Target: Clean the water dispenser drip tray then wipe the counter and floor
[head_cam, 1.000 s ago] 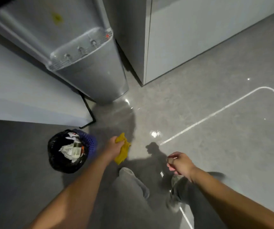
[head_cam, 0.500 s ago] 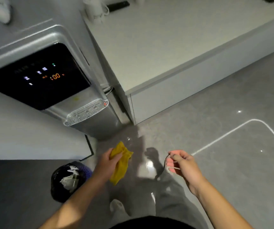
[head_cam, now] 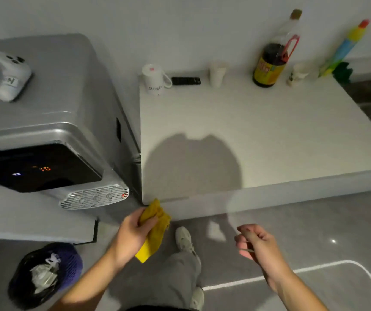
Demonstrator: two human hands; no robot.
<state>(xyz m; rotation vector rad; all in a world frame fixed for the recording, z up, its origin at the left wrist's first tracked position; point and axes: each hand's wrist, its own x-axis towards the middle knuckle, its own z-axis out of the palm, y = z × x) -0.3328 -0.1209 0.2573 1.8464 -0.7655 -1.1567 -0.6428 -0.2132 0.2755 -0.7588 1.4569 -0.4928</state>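
Two hands | left hand (head_cam: 133, 237) fingers clamp yellow cloth (head_cam: 154, 232) | right hand (head_cam: 256, 243) perhaps curled empty

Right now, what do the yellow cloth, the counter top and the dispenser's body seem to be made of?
Yellow cloth: soft woven fabric, matte; it bunches and droops from the left hand.
Counter top: pale stone or laminate, matte, faintly speckled; which one is unclear.
Water dispenser: probably silver-painted plastic, satin sheen, with a glossy black panel.

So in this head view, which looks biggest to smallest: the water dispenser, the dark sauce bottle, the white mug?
1. Water dispenser, by far.
2. Dark sauce bottle.
3. White mug.
The dispenser sits nearer the camera, which exaggerates it.
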